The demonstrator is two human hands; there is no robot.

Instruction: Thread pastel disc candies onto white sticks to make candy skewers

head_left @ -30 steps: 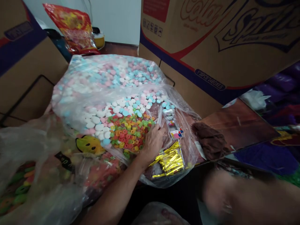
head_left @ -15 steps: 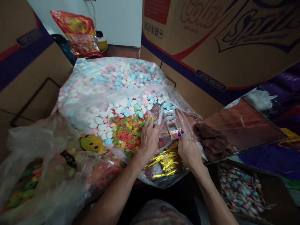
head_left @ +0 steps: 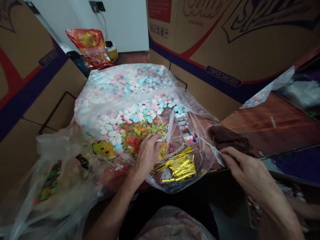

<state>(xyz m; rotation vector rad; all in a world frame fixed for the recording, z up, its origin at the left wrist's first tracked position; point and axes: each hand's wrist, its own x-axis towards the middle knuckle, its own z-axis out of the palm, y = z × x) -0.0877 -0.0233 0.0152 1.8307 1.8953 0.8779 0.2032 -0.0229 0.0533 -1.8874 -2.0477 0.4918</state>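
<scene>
My left hand [head_left: 148, 151] rests over a heap of small coloured ring candies [head_left: 132, 135], its fingers curled in, with a small pale bit showing at the fingertips. At the right edge of the clear plastic sheet [head_left: 200, 123], my right hand [head_left: 246, 168] pinches a flat whitish piece [head_left: 218, 156]. Between the hands lie gold twist ties [head_left: 183, 165] in a bunch. Beyond them a small clear packet [head_left: 186, 130] with a printed label lies flat. White, pink and blue round candies [head_left: 110, 128] spread behind the rings.
Large cardboard boxes [head_left: 200, 43] stand at both sides. A red snack bag [head_left: 91, 46] is at the back. A brown cloth [head_left: 228, 138] lies by my right hand. At left is a plastic bag of larger rings [head_left: 50, 186]. Part of another arm [head_left: 306, 208] shows low right.
My right hand has moved right, away from the clear packet, to the whitish piece at the edge. My left hand has shifted slightly left over the ring candies. The view has turned a little.
</scene>
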